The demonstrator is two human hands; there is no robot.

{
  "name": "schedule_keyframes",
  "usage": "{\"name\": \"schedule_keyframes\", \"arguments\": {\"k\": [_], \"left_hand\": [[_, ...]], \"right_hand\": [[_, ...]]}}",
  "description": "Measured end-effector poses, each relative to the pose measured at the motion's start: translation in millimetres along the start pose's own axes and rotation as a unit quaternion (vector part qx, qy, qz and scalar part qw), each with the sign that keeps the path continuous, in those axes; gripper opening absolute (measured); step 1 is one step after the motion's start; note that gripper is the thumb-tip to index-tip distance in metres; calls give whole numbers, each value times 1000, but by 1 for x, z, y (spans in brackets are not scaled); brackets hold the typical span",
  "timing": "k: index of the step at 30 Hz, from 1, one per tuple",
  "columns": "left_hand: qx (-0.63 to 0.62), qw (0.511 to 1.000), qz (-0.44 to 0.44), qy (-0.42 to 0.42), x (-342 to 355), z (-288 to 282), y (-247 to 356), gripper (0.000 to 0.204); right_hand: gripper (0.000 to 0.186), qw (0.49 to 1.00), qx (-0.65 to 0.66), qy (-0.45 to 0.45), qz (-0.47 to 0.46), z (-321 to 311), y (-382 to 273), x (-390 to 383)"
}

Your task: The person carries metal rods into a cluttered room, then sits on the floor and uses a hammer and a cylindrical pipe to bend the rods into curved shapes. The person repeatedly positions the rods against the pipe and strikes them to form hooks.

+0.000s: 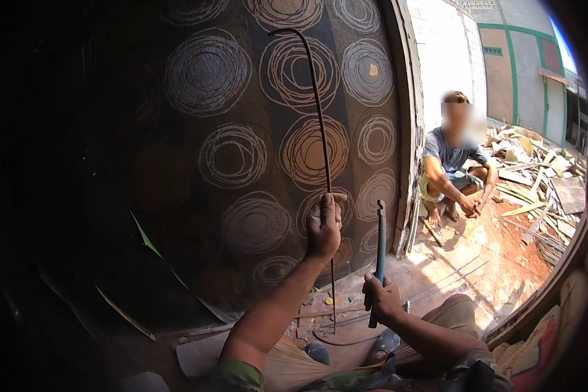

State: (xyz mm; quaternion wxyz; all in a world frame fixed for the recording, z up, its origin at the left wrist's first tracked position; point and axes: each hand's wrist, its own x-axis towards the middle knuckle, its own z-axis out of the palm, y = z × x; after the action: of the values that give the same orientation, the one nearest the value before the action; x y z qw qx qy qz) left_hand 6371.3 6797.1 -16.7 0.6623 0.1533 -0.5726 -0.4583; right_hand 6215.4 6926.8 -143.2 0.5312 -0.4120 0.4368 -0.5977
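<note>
A long, thin dark metal rod (321, 117) stands nearly upright in front of me, its top end curved over to the left like a hook. My left hand (325, 225) is closed around its middle, the thumb pointing up. The rod's lower end reaches down towards the floor by my feet; whether it touches is hard to tell. To the right, my right hand (383, 299) grips a blue-green bar-shaped tool (381, 245) near its bottom. This tool points upward and has a notched, bare-metal tip. It stays apart from the rod.
Behind the rod is a dark wall (234, 155) patterned with scribbled circles. Outside the doorway a person (460, 160) squats beside a pile of broken boards (536, 170). Several thin rods (451, 281) lie on the floor, and a curved cable or rod (346, 343) lies by my shoes.
</note>
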Motion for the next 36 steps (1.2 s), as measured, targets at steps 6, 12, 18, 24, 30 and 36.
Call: {"name": "schedule_keyframes", "arguments": {"k": [6,12,18,24,30,36], "left_hand": [[289,945,-81,-129,-166,-32,-161,40],[334,907,-114,-230,-216,-16,-234,37],[305,910,-100,-264,-206,27,-241,34],[359,872,-142,-300,-219,-24,-259,33],[480,754,-296,-336,-257,-106,-310,43],[521,716,-374,-275,-274,-162,-354,45]], "right_hand": [[37,973,96,69,-198,-38,-68,15],[35,948,135,157,-243,-91,-115,20],[24,923,233,250,-177,-170,-140,30],[24,863,237,407,-184,-278,-104,69],[26,801,259,539,-25,-413,56,74],[26,796,255,532,133,-438,187,133]]}}
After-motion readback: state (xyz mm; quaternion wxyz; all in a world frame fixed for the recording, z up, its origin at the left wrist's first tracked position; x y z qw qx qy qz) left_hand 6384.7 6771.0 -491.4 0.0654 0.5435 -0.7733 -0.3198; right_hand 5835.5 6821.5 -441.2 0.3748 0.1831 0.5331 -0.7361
